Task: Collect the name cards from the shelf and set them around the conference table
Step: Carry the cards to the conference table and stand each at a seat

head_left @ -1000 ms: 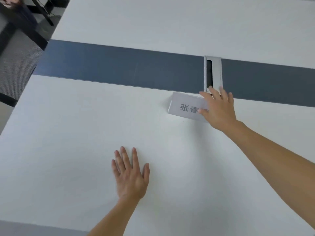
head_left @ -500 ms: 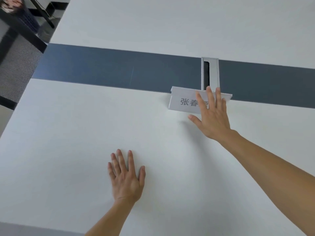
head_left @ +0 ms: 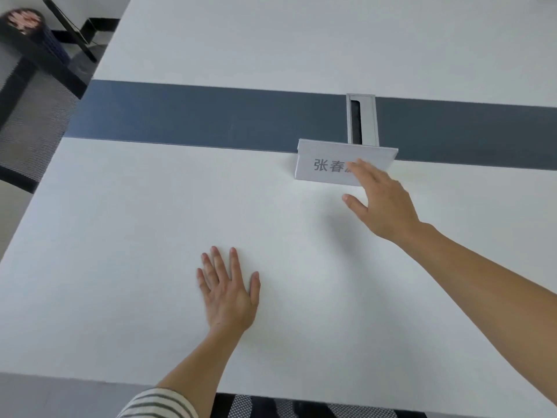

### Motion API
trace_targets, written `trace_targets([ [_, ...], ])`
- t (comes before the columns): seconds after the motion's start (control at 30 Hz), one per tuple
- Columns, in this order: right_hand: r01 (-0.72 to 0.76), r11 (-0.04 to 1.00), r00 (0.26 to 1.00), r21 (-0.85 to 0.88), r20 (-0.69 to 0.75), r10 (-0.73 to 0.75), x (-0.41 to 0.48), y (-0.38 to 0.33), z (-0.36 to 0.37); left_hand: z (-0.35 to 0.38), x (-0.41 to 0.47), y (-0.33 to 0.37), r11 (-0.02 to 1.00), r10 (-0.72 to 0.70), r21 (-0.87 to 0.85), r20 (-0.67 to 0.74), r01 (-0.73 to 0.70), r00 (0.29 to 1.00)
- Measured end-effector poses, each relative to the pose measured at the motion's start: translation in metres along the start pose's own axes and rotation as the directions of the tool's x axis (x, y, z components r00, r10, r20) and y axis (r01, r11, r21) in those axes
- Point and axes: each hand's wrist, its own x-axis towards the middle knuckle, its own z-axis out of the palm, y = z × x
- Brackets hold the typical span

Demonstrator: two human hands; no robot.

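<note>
Name card (head_left: 328,162), a folded tent-shaped card printed with dark characters, stood upright on the white conference table (head_left: 150,206) at the near edge of the dark central band (head_left: 211,116), directly in front of the metal cable hatch (head_left: 363,119). Its long axis ran across the view, parallel to the band, with the printed face toward the wearer. The right hand (head_left: 382,203) lay just on the near side of the card; its fingers were extended and loosely spread, overlapping the right part of the printed face, and gripped nothing. Whether the fingertips touched the card could not be told. The card thus lay ahead of and slightly left of this hand, which was much the nearer of the two. The left hand (head_left: 229,289) rested flat and empty, palm down, fingers spread, well apart from the card on the near half of the table. Any final squaring of the card would probably fall to the right hand.
</note>
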Motion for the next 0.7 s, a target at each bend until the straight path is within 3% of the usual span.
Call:
trace_targets([
  [0.1,-0.236,0.924,0.967,0.301,0.166,0.193,-0.058,-0.007,-0.016,-0.010,-0.003,-0.001,1.000,0.004,-0.015,0.070,-0.003,0.998],
  [0.2,-0.399,0.784,0.916,0.475,0.241,0.320,-0.132,-0.007,-0.025,-0.033,-0.002,-0.004,0.999,0.032,-0.008,0.191,-0.031,0.981],
  [0.33,-0.559,0.635,0.829,0.533,0.368,0.421,-0.243,-0.008,-0.031,-0.080,-0.030,-0.011,0.967,0.153,-0.248,0.381,-0.059,0.912],
  [0.43,-0.642,0.572,0.767,0.511,0.423,0.483,-0.324,-0.011,-0.033,-0.113,-0.071,-0.017,0.918,0.273,-0.394,0.552,-0.042,0.788],
  [0.53,-0.692,0.418,0.701,0.589,0.410,0.584,-0.401,-0.017,-0.035,-0.135,-0.118,-0.015,0.877,0.378,-0.469,0.539,-0.105,0.752],
  [0.7,-0.696,0.123,0.538,0.708,0.400,0.742,-0.515,-0.028,-0.038,-0.154,-0.206,0.010,0.763,0.468,-0.646,0.518,-0.032,0.716],
])
